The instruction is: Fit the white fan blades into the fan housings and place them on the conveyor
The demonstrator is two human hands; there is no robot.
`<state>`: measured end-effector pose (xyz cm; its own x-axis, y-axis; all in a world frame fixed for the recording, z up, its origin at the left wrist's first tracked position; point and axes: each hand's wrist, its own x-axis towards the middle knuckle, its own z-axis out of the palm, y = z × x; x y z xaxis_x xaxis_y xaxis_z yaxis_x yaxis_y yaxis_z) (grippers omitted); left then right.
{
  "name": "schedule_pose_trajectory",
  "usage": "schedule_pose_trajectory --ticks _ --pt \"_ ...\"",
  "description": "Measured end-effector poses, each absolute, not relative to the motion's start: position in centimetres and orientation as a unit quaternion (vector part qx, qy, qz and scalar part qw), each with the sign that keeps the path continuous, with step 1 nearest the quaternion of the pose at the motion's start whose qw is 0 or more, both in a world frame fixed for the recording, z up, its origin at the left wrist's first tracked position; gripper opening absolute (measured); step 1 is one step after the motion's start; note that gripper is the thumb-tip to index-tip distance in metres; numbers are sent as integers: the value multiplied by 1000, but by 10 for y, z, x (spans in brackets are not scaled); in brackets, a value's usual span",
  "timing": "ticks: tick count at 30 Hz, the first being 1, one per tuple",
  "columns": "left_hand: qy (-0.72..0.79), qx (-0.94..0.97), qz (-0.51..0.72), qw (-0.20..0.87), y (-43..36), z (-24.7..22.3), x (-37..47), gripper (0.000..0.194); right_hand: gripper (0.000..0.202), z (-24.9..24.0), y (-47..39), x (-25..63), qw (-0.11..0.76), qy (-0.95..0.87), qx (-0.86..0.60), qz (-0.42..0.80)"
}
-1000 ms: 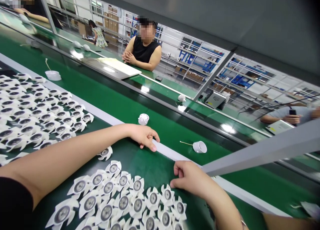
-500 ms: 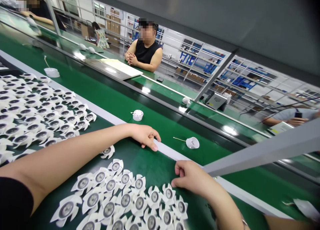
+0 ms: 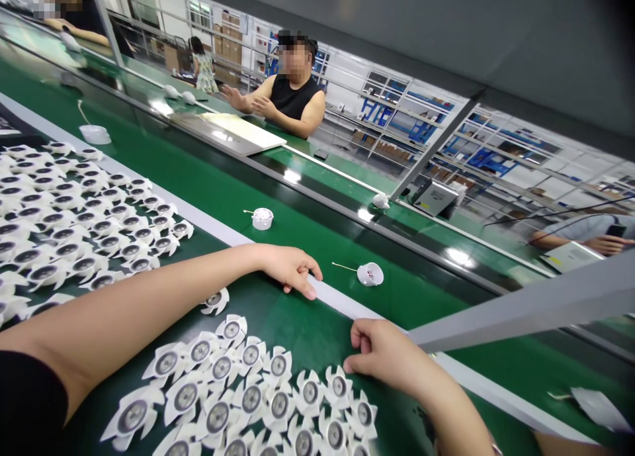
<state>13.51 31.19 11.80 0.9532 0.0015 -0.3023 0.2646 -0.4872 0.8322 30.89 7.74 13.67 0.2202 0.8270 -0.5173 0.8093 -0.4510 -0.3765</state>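
Note:
My left hand rests over the white rail at the belt's near edge. It is empty, with thumb and forefinger apart. Closer to me on the right, my right hand hovers or rests beside the fan blades; its fingers are loosely curled, the thumb stands apart, and nothing shows in it. Below both hands lies a group of white fan blades with grey round hubs. One single fan blade sits under my left forearm. Beyond the rail, a white round housing with a thin wire lies on the green belt.
Many more fan blades cover the left of the bench. Other white housings ride the belt. A slanting grey post crosses at right. Across the line a co-worker in black sits by a pale board; another person's hand holds a phone.
The white housings on the belt have moved leftward. Across the line, the co-worker's clasped hands have come apart and lifted. My own hands have hardly moved.

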Motion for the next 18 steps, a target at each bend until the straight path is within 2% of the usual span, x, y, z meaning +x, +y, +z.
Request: schedule_pose_trajectory --ticks 4,7,8,10,12,14,16,18 --pt "64 856 -143 493 309 125 133 78 13 158 74 305 57 -579 -753 307" --pt "54 867 -169 465 307 141 128 85 14 170 89 305 75 -619 -758 189" --pt "56 877 -178 443 307 148 125 88 21 170 99 305 66 -625 -765 138" --pt "80 900 -184 388 306 164 117 92 48 165 124 307 42 -618 -783 57" --pt "132 917 -176 334 307 181 108 97 77 154 151 310 21 -592 -805 27" --pt "181 922 -189 284 308 194 99 102 90 144 174 312 1 -566 -824 20" --pt "206 918 -236 243 308 204 89 105 87 138 189 314 -15 -552 -834 18" --pt "216 908 -288 216 307 208 78 101 72 136 195 315 -22 -554 -832 23"
